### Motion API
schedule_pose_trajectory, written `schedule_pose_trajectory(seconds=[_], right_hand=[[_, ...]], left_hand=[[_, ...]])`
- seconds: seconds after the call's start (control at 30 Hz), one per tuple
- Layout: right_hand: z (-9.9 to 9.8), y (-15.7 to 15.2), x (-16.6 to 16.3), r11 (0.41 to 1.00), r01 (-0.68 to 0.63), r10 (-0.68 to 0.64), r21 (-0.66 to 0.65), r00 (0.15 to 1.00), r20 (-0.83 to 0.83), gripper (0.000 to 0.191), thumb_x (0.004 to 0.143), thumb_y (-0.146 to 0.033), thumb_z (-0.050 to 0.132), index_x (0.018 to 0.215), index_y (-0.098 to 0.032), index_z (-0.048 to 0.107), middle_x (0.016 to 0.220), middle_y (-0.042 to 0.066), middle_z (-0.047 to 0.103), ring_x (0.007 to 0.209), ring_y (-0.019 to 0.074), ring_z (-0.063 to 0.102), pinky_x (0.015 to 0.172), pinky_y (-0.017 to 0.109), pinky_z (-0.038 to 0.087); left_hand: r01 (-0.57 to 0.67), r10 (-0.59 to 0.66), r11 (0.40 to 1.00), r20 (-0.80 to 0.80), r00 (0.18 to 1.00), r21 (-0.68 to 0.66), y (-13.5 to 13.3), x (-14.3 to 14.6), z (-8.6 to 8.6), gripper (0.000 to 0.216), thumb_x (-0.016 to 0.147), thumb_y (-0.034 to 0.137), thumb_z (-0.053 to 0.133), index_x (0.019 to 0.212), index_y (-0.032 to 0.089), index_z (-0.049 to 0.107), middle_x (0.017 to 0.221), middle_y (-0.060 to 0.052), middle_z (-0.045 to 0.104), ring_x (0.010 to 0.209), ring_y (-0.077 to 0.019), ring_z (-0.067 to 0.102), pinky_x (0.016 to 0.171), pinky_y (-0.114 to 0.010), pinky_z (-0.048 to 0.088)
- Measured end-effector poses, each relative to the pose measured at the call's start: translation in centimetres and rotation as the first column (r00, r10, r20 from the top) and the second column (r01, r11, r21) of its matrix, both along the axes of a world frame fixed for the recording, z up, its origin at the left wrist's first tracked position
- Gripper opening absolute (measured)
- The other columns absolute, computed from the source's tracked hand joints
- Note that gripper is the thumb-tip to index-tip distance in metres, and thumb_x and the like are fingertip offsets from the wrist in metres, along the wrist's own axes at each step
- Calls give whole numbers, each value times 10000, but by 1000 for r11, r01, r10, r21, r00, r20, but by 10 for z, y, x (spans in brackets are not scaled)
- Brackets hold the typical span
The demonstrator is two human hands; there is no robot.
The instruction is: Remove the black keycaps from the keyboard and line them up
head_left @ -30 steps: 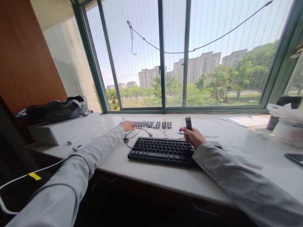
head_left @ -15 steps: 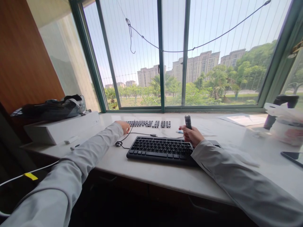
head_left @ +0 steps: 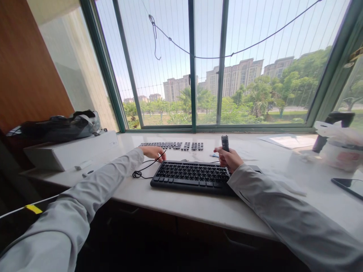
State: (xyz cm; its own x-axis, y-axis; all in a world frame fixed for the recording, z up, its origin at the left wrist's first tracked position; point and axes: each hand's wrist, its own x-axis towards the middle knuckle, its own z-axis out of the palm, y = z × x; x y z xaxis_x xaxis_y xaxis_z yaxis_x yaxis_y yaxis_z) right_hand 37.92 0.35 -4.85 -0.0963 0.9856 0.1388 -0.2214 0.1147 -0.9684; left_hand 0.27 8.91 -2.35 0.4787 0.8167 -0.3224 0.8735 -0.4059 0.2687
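A black keyboard (head_left: 190,173) lies near the table's front edge, many of its key positions bare of caps. Behind it, loose black keycaps (head_left: 170,145) are laid out in rows. My left hand (head_left: 154,152) is at the keyboard's back left corner, fingers bent downward and together; whatever they hold is too small to make out. A thin black cable (head_left: 138,173) loops left of the keyboard and rises across these fingers. Over the keyboard's right part, my right hand (head_left: 231,160) is closed around an upright black flashlight-like tool (head_left: 225,143) with a notched top.
On the left, a dark bag (head_left: 62,126) rests on a white box (head_left: 70,151). Papers (head_left: 286,141), a white plastic bag with a container (head_left: 342,151) and a dark flat device (head_left: 348,187) are on the right. A window (head_left: 193,129) borders the table's back.
My left hand has moved right, from the keycap rows to the keyboard's back left corner. The cable's raised end leans further right. My right hand keeps its grip, nearly still.
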Motion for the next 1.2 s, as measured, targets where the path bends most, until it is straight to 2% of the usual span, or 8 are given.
schedule_pose_trajectory(seconds=[0.2, 0.4, 0.47, 0.57, 0.63, 0.77, 0.87, 1.2], right_hand=[[5, -4, 0, 1000, 19, -18, 22, 1000, -13, 297, 680, -364, 757, 760, -179, 540, 429, -124, 248, 348, 34, 195, 339, 203, 147], [12, -9, 0, 997, 45, -37, 61, 993, -116, 309, 702, -374, 766, 787, -171, 549, 436, -125, 249, 365, 30, 186, 356, 199, 141], [16, -11, 2, 994, 49, -34, 94, 986, -162, 329, 715, -415, 762, 782, -171, 552, 433, -126, 236, 372, 31, 174, 363, 201, 137], [25, -14, 7, 984, 74, -34, 164, 972, -234, 360, 720, -468, 756, 744, -189, 529, 429, -127, 205, 381, 37, 145, 365, 210, 130], [31, -15, 12, 973, 124, -65, 193, 956, -284, 372, 722, -475, 752, 712, -200, 502, 425, -125, 195, 385, 39, 130, 364, 212, 129], [33, -14, 16, 954, 243, -171, 174, 921, -349, 379, 748, -463, 724, 661, -211, 455, 423, -118, 192, 386, 44, 135, 358, 213, 141], [29, -13, 12, 935, 338, -288, 108, 900, -327, 360, 721, -384, 742, 613, -206, 447, 415, -112, 217, 384, 44, 177, 355, 208, 163], [31, -38, -13, 956, 291, -259, 46, 905, -337, 373, 772, -272, 666, 508, -192, 415, 438, -86, 261, 394, 53, 253, 378, 201, 275]], left_hand=[[57, -51, 993, 56, 997, -102, -9, 2, 8, 288, 738, 435, 721, 941, 234, 759, 963, -10, 749, 910, -172, 657, 797, -221, 494], [-75, 30, 976, 216, 976, 202, -25, 13, 33, 315, 891, 386, 549, 1107, 212, 697, 1057, -48, 730, 840, -151, 644, 640, -215, 489], [-165, 42, 894, 290, 956, 417, -35, 26, 42, 324, 929, 377, 498, 1155, 218, 668, 1063, -43, 723, 687, -108, 609, 617, -227, 482], [-372, -61, 576, 493, 868, 728, -56, 58, 48, 316, 979, 332, 425, 1194, 204, 619, 1053, -46, 711, 625, -85, 579, 618, -234, 475], [-367, -215, 470, 508, 834, 803, -71, 87, 46, 268, 985, 309, 432, 1126, 188, 626, 1035, -39, 707, 709, -101, 615, 659, -238, 480], [-102, -367, 579, 371, 853, 809, -103, 144, 25, 190, 960, 267, 495, 1016, 226, 673, 981, 16, 722, 607, -87, 587, 612, -240, 458], [36, -426, 636, 312, 849, 770, -122, 170, 2, 177, 936, 306, 543, 1010, 238, 688, 1007, -3, 721, 764, -137, 653, 664, -256, 479], [176, -409, 749, 236, 882, 639, -147, 173, -25, 345, 889, 520, 588, 1064, 258, 728, 1021, -22, 700, 824, -181, 679, 669, -264, 453]])
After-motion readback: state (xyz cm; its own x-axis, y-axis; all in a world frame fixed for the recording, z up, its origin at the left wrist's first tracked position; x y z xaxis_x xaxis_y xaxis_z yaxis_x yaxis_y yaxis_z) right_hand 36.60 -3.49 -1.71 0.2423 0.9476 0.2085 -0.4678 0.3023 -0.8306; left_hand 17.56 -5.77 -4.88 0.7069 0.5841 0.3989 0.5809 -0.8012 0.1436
